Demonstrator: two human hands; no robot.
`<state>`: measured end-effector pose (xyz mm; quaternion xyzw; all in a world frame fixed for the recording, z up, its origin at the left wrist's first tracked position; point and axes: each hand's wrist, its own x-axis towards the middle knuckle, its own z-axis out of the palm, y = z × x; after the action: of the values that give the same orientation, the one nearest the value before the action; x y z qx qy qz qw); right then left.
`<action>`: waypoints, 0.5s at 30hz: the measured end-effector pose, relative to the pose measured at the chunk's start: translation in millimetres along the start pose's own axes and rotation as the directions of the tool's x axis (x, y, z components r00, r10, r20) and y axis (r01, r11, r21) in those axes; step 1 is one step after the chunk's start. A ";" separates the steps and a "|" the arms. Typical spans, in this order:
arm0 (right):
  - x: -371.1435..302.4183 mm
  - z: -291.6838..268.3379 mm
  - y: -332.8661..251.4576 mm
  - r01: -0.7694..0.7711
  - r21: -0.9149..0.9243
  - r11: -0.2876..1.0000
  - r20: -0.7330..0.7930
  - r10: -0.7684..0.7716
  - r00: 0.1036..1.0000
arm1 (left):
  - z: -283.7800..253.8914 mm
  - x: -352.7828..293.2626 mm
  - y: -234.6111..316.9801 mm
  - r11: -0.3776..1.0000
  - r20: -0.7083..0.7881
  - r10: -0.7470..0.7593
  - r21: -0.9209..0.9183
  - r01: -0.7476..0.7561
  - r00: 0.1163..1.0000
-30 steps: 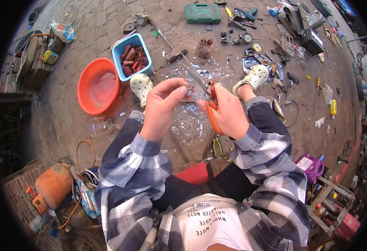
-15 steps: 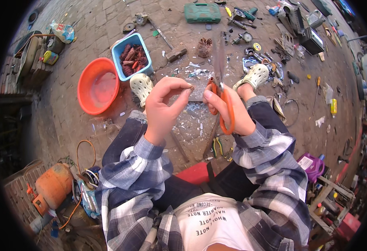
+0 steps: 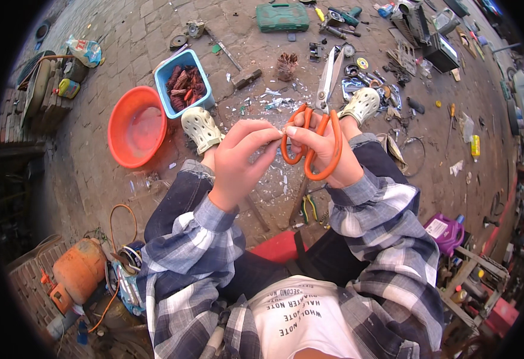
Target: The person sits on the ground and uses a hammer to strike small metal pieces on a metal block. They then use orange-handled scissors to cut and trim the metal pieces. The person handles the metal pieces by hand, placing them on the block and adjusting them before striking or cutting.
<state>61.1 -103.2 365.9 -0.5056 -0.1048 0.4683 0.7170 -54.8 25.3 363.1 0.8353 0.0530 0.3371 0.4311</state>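
Note:
My right hand [image 3: 339, 161] is wrapped round the orange handles of large scissors [image 3: 329, 81]. Their metal blades point away from me, slightly parted. My left hand [image 3: 243, 158] is closed in a pinch, its thumb and forefinger meeting right beside the right thumb. Whatever sits between those left fingertips is too small to name. Beyond my hands, bits of whitish and metallic scrap [image 3: 281, 102] litter the ground. To the left, a light blue tub [image 3: 159, 76] holds dark reddish-brown bundles, and a brown frayed bundle [image 3: 287, 66] stands on the ground ahead.
An orange basin [image 3: 118, 128] stands against the blue tub. A hammer [image 3: 247, 78] lies ahead, with a green case [image 3: 282, 18] farther off. Tools and metal parts crowd the right. Pliers [image 3: 309, 208] lie between my legs; an orange gas cylinder [image 3: 79, 267] is at lower left.
My left hand has moved right until its fingertips meet my right hand. The scissors have turned, showing both blades and the handle loops more broadly. The view has shifted slightly.

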 end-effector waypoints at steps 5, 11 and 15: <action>-0.3 -0.8 0.3 -0.003 0.025 1.000 0.001 0.003 1.000 | 1.1 0.5 3.4 0.995 0.016 -0.081 -0.053 0.082 0.997; 0.8 -2.8 3.9 0.078 -0.032 0.996 0.015 -0.078 0.997 | 8.2 -6.1 -0.2 0.869 0.064 -0.328 -0.371 0.327 0.943; -0.1 -1.7 4.7 0.105 -0.026 0.994 0.026 -0.104 0.994 | 9.4 -10.3 -1.5 0.561 0.239 -0.543 -0.610 0.560 0.805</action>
<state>59.4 -104.1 361.3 -0.5034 -0.1464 0.4347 0.7322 -56.7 15.9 352.9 0.5746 0.1848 0.1717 0.7786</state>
